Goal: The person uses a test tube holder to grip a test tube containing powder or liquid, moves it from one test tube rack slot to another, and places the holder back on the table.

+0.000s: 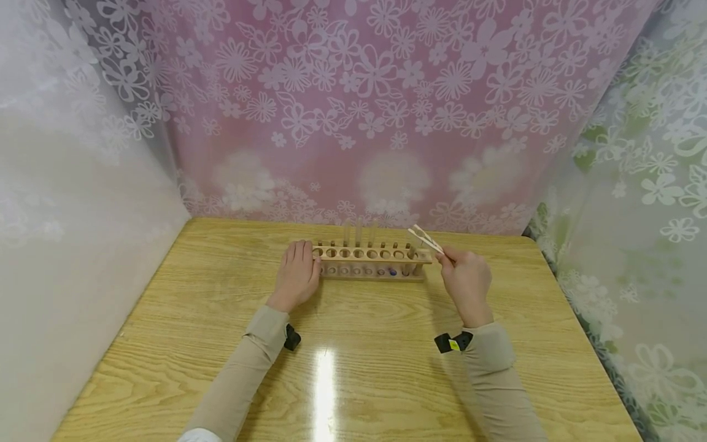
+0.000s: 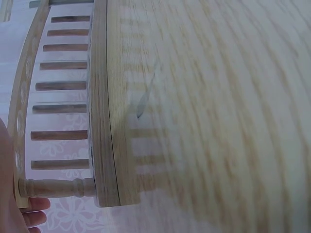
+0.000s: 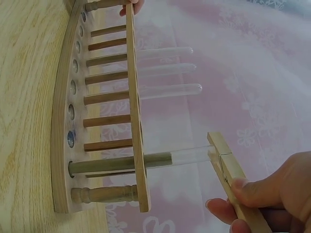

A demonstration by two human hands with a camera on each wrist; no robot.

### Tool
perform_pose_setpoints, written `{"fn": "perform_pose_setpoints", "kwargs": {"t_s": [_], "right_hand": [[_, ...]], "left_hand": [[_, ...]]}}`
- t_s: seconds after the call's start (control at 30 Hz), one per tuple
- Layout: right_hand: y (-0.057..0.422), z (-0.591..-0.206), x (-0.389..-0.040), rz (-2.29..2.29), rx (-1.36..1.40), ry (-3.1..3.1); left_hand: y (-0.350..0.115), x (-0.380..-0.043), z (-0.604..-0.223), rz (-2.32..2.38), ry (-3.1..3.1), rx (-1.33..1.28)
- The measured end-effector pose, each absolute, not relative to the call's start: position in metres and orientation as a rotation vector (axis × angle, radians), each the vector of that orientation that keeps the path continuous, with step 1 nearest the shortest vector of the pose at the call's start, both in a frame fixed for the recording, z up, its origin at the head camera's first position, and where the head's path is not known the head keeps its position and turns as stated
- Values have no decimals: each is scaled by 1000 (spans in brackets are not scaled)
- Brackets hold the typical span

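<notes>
Extending from the near side across the wood-grain tabletop [image 1: 359, 331], two beige sleeves [image 1: 237, 374] lead to a person's hands, each with a small black device [image 1: 293, 337] at the wrist. A bright reflection [image 1: 324, 393] lies on the near surface between the arms. Farther off, the left hand [image 1: 296, 276] grips the left end of a wooden rack [image 1: 375, 260], which stands upright toward the far side, its long side running left to right. The right hand [image 1: 466, 279], just beyond the rack's right end, pinches a wooden clamp [image 3: 234, 167] with a metal spring. The clamp's jaws meet the clear upper end of a filled test tube [image 3: 102, 165]; whether they squeeze it I cannot tell. That tube, its contents greenish-brown, stands in the rightmost hole, and a blue patch [image 3: 71, 139] shows in the recess to its left. Behind the holes runs a row of pegs [image 3: 107, 98], and three clear tubes [image 3: 172, 90] sit there, rounded ends up. Farthest hangs a pink flowered curtain [image 1: 331, 123].
</notes>
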State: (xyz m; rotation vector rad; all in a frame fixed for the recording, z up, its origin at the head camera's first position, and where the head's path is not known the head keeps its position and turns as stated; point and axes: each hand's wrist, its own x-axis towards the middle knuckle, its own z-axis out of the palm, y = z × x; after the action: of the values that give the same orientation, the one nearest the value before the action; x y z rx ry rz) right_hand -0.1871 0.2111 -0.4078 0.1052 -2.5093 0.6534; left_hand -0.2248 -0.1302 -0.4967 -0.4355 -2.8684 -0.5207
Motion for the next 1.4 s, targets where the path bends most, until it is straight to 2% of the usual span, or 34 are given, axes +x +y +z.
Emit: {"fn": "perform_pose_setpoints", "kwargs": {"t_s": [0.4,0.8,1.4], "right_hand": [[211,-401,-187,647,41,-2540],[212,-397,-185,662,115,-2448],[221,-399,-177,760,-40,-2491]], "left_hand": [[-130,-224,-495,-517,-2884,-428],[-130,-224,-496,-516,-2880,-424],[-129,-224,-495,-518,-2896,-414]]}}
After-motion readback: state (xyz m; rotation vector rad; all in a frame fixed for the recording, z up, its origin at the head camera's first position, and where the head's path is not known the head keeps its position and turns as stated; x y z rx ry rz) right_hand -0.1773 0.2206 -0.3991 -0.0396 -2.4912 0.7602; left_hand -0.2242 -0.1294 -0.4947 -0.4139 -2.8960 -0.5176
